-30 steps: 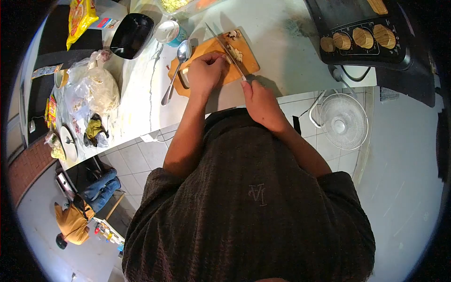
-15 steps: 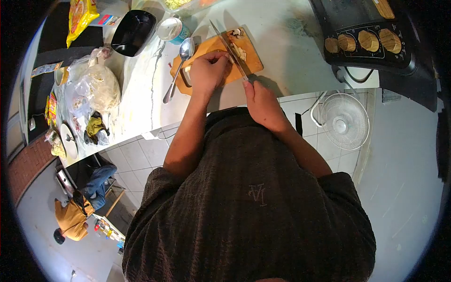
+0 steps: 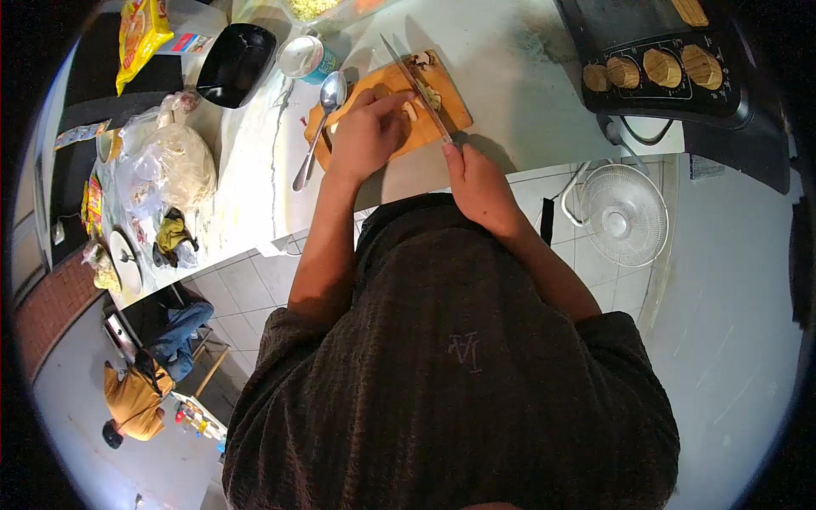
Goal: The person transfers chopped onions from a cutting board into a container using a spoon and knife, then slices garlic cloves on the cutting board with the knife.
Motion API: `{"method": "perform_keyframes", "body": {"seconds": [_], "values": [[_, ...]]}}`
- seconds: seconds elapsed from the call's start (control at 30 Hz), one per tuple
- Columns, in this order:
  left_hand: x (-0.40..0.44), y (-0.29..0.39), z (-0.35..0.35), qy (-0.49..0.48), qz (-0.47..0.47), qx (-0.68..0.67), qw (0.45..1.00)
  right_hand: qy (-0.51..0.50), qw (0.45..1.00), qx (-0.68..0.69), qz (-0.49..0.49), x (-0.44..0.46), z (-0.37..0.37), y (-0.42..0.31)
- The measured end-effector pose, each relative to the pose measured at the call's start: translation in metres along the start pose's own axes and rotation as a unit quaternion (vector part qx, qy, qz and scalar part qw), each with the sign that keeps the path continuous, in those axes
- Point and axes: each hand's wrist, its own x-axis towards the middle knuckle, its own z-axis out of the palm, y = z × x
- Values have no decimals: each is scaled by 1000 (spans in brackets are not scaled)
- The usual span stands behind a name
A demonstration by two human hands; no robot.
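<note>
A long knife [image 3: 415,83] slants across a wooden cutting board [image 3: 456,106], its tip toward the far side. My right hand [image 3: 480,187] is closed around the knife's handle at the near edge of the board. Over the board's left part, my left hand [image 3: 365,140] reaches its index finger toward the blade, with the thumb apart below. A pale slice [image 3: 410,111] lies by those fingertips. Several cut pale pieces [image 3: 432,98] sit right of the blade, and darker bits [image 3: 422,59] lie near the far corner. A metal spoon [image 3: 331,95] rests along the board's left side.
Behind the spoon stand a round tub [image 3: 306,58] and a black tray [image 3: 236,65]. Plastic bags [image 3: 174,166] and a yellow packet [image 3: 140,42] are at left. A black appliance with wooden knobs [image 3: 663,68] is at right. A fan [image 3: 616,217] and another person [image 3: 136,395] are beyond the counter.
My left hand has drawn slightly left and down from the blade, its fingers loosening, and the pale slice now shows beside them. The knife has stayed nearly in place.
</note>
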Motion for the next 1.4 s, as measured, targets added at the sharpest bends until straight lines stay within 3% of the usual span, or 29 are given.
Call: {"method": "perform_keyframes", "body": {"seconds": [0.03, 0.17, 0.73, 1.4], "values": [[1, 0, -1, -7, 56, 45, 997, 0, 1000, 0, -2, 0, 0, -1], [2, 3, -3, -6, 63, 42, 997, -2, 1000, -14, -10, -1, -3, -2], [-17, -2, 5, 59, 4, 36, 998, -19, 999, -24, -24, 2, -3, -3], [-18, -3, 6, 68, 13, 50, 996, -14, 998, -54, -43, 6, 1, 4]]}}
